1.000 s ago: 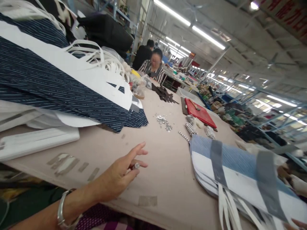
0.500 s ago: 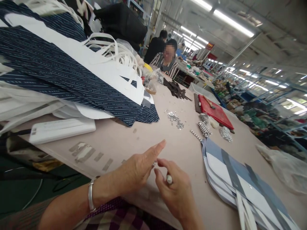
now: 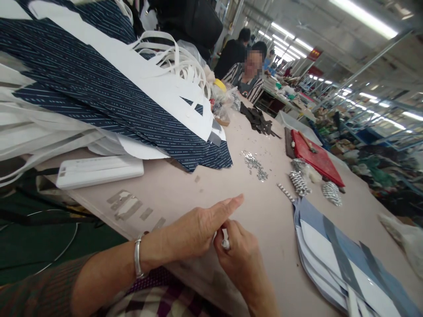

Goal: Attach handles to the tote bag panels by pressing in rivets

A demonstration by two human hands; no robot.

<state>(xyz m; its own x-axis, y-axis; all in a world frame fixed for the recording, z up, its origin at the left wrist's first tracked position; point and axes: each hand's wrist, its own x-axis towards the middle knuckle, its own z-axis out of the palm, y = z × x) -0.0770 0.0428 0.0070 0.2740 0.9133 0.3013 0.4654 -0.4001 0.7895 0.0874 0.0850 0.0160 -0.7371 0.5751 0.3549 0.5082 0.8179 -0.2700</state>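
Over the near edge of the table, my two hands meet at the fingers. My left hand (image 3: 203, 229) has its back towards me and its thumb side stretched forward; the remaining fingers are bent under and mostly hidden. My right hand (image 3: 241, 251) is curled closed against the left palm. A small white, round-ended piece (image 3: 225, 244) sticks out between the right fingers; its kind is unclear. Whatever lies between the fingertips is hidden. Farther up the table, small shiny metal pieces (image 3: 254, 165) lie scattered in a loose heap.
Navy printed fabric panels (image 3: 132, 119) with white straps are piled at left, beside a white flat case (image 3: 99, 171). Blue-and-white fabric pieces (image 3: 333, 246) lie at right. Striped cord bundles (image 3: 299, 182) and a red packet (image 3: 313, 156) are beyond. A person (image 3: 246, 81) sits across.
The view has swung slightly left, so things appear farther right. My right fingers have drawn in closer against the left hand, and the tiny shiny bit between them is now hidden.
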